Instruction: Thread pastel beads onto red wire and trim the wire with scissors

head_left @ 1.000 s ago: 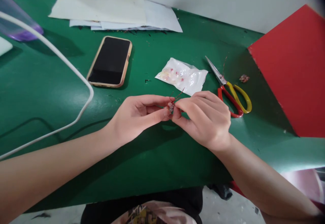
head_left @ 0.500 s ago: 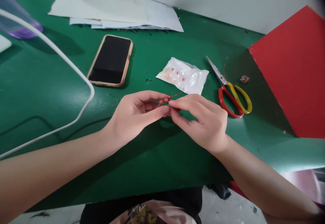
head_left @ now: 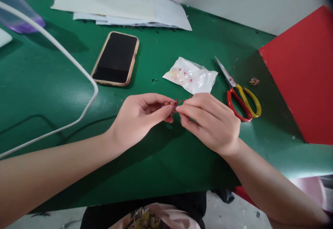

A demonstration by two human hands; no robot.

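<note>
My left hand (head_left: 140, 118) and my right hand (head_left: 210, 121) meet fingertip to fingertip just above the green table (head_left: 161, 166). Between them is a small beaded piece on thin red wire (head_left: 171, 103). The left thumb and forefinger pinch the beads. The right fingers pinch the wire's free end, which sticks up toward the right. A clear plastic bag of pale and pink beads (head_left: 191, 76) lies just beyond the hands.
Red and yellow scissors (head_left: 240, 95) lie right of the bag, a small bead cluster (head_left: 254, 81) beyond them. A black phone (head_left: 116, 58) lies at left, white papers (head_left: 122, 3) at the back. A white cable (head_left: 65, 62), a purple-based container (head_left: 15, 12) and a red board (head_left: 301, 73) are around.
Both hands stayed joined over the beaded wire, with the right fingers shifting their pinch along the wire. The view drifted slightly.
</note>
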